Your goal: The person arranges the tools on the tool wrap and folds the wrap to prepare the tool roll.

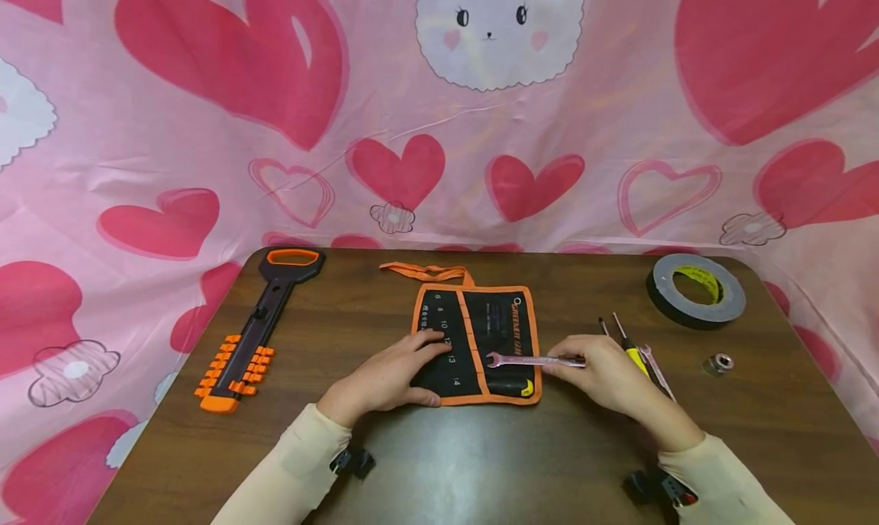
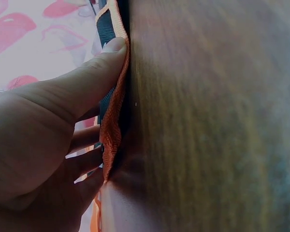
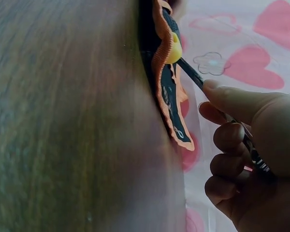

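Note:
A black tool pouch with orange trim (image 1: 505, 319) lies flat on the table, its pockets marked with numbers. My left hand (image 1: 394, 372) rests on its left side, fingers spread over the numbered pockets. In the left wrist view the thumb (image 2: 94, 72) presses along the orange edge. My right hand (image 1: 604, 372) pinches a slim open-end wrench (image 1: 518, 361) between thumb and fingers. Its open jaw points left, over the pouch's right half. Just below the wrench, a yellow-ended tool (image 1: 526, 388) sits in the pouch's lower right; its other end is hidden.
Behind the right hand lie a yellow-handled screwdriver (image 1: 635, 357) and another wrench (image 1: 655, 370). A metal socket (image 1: 719, 365) and a roll of grey tape (image 1: 662, 300) are farther right. At left lies a black tool holder (image 1: 264, 323) with orange clips. An orange strap (image 1: 429, 272) trails behind the pouch.

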Demonstrator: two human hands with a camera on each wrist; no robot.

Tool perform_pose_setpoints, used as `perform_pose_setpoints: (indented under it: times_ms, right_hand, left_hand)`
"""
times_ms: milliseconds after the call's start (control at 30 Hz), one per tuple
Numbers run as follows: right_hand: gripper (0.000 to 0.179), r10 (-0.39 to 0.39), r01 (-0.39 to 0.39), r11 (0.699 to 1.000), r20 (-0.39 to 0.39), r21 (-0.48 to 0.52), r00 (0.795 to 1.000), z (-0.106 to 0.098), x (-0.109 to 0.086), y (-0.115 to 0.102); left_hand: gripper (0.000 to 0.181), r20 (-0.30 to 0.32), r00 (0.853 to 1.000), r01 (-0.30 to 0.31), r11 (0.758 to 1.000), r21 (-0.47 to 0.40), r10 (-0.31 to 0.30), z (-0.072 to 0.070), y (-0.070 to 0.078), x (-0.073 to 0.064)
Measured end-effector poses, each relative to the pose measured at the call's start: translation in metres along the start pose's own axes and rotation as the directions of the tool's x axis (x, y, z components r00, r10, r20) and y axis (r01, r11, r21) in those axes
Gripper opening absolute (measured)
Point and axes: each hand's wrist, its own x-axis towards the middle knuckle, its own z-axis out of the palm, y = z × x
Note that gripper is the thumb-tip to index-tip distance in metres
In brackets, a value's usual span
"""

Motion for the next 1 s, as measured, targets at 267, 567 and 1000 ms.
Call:
perform_pose_setpoints:
  times_ms: [267, 567, 1000]
  right_hand:
    - [0.014, 0.000, 0.001, 0.999, 0.029, -0.039, 1.000, 0.005, 0.003, -0.002]
    - [0.026, 0.005, -0.003, 0.988, 0.016, -0.155, 1.000, 0.009, 0.006, -0.008]
    - [0.032, 0.058, -0.029, 0.977, 0.133, -0.210, 0.989, 0.019, 0.014, -0.020]
  left_hand:
    - [0.084, 0.000, 1.000, 0.000, 1.000, -0.003, 0.000, 0.000, 0.000, 0.000]
    - [0.084, 0.004, 1.000, 0.008, 1.000, -0.008, -0.008, -0.001, 0.000, 0.000]
    - [0.084, 0.000, 1.000, -0.007, 1.000, -0.002, 0.007, -0.002, 0.002, 0.000]
